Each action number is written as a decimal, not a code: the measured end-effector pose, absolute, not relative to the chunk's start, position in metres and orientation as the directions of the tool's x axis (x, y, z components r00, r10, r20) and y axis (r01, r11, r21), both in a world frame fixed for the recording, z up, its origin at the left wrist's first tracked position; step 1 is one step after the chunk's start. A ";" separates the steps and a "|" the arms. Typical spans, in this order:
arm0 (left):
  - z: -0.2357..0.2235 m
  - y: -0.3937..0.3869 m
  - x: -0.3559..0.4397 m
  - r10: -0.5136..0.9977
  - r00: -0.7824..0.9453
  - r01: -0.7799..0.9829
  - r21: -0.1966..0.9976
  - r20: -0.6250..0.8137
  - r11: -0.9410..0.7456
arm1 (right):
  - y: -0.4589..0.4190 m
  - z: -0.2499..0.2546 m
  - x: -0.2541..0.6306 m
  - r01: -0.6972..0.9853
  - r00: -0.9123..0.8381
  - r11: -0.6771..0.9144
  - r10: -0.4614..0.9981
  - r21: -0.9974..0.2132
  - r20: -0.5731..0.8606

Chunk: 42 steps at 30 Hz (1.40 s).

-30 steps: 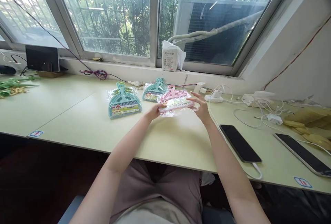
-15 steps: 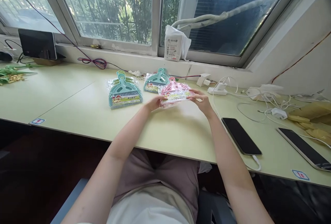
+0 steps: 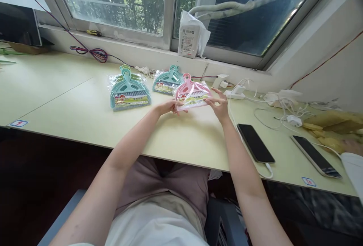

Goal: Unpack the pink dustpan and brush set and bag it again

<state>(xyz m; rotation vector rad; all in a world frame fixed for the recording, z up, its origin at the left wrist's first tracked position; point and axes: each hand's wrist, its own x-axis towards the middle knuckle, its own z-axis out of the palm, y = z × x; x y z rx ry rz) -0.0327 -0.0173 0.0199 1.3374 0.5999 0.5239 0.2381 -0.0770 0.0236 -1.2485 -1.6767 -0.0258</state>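
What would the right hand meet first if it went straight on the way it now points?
The pink dustpan-and-brush set in clear wrap, up and left of the right hand. Its fingertips look almost at the packet's edge, though depth is unclear.

You are sitting in what looks like an office workroom, facing a long pale-green desk point(image 3: 70, 87) built from joined sections that are carrying numbered stickers point(image 3: 18, 123). Smartphones point(image 3: 255, 143) are lying beside tangled white charging cables point(image 3: 283, 111), a dark screen point(image 3: 19, 24) is standing at the far left, and a barred window point(image 3: 113, 3) is running along the wall.
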 end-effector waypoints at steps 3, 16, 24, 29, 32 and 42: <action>0.021 -0.015 -0.032 0.651 0.756 -0.029 0.990 -0.067 0.136 | -0.076 0.023 0.239 0.692 0.048 0.490 0.701 -0.530 0.711; 0.028 -0.020 -0.036 0.631 0.770 0.069 0.996 -0.091 0.059 | -0.073 0.018 0.229 -0.039 -0.005 0.076 0.997 -0.996 0.077; 0.038 -0.037 -0.022 0.695 0.717 -0.053 0.999 0.047 -0.013 | -0.068 0.015 0.232 -0.144 0.121 0.094 0.990 -0.985 0.077; 0.029 -0.042 -0.003 0.913 0.390 -0.135 0.988 0.119 -0.071 | -0.069 0.014 0.221 -0.192 0.114 0.085 0.991 -0.978 0.064; 0.020 -0.035 0.005 0.974 0.220 -0.166 0.986 0.048 -0.011 | -0.069 0.016 0.213 -0.164 0.079 0.075 0.995 -0.984 0.063; 0.014 -0.032 0.000 0.949 0.060 0.092 0.945 0.310 -0.315 | -0.059 0.003 0.221 0.180 0.232 0.074 0.966 -0.981 0.115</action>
